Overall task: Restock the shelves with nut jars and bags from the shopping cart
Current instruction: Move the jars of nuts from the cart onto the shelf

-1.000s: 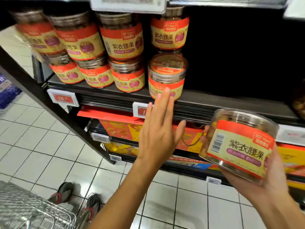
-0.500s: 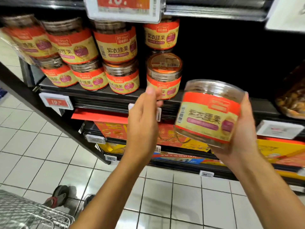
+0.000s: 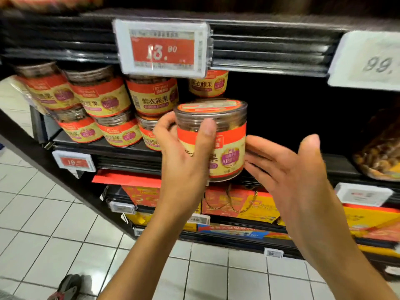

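Grips cashew jar (image 3: 227,152), centre, in left hand (image 3: 184,167); right hand (image 3: 290,176) open, touching it. Not yet shelved; stacked jars (image 3: 151,98) upper left.

White tiled floor (image 3: 54,213) (glossy), black shelving (image 3: 270,50)

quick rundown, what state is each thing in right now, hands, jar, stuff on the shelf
left hand: grips the jar, thumb across its front
right hand: open, fingertips at the jar's right side
jar: lid on, upright, held in front of the shelf, not set down
stacked jars: lids on, two high
bag: lying on the shelf, blurred
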